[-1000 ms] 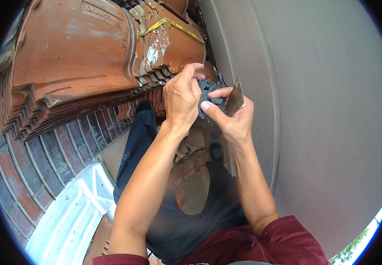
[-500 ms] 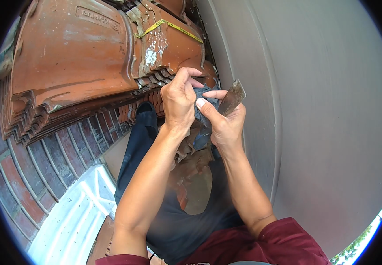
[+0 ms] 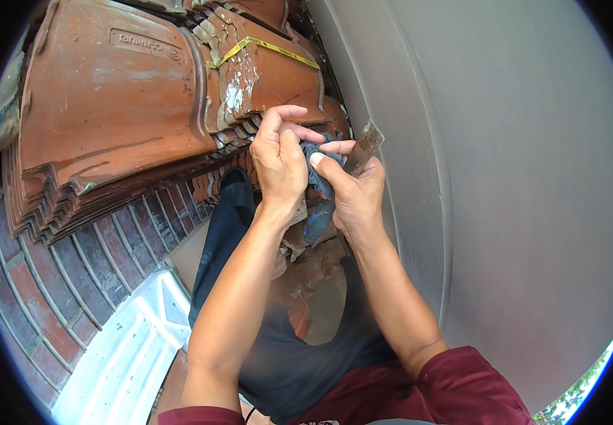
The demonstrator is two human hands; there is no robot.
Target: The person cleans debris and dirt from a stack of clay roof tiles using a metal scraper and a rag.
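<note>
My right hand is closed round a flat, stained metal blade, whose worn end sticks up past the fingers. The thumb of that hand presses on a crumpled blue-grey cloth bunched between both hands. My left hand is curled with its fingertips pinched at the cloth's upper edge, partly hidden behind the knuckles. Just below the hands, a blue piece shows between the forearms.
Stacked orange-brown roof tiles rise on the left, with more tiles bound by a yellow strap behind. A smooth grey wall stands close on the right. Brick paving and a white corrugated sheet lie at lower left.
My left fingers have come down against the cloth, closer to the right hand. The blade has turned to look narrower, and both hands sit slightly further left in view.
</note>
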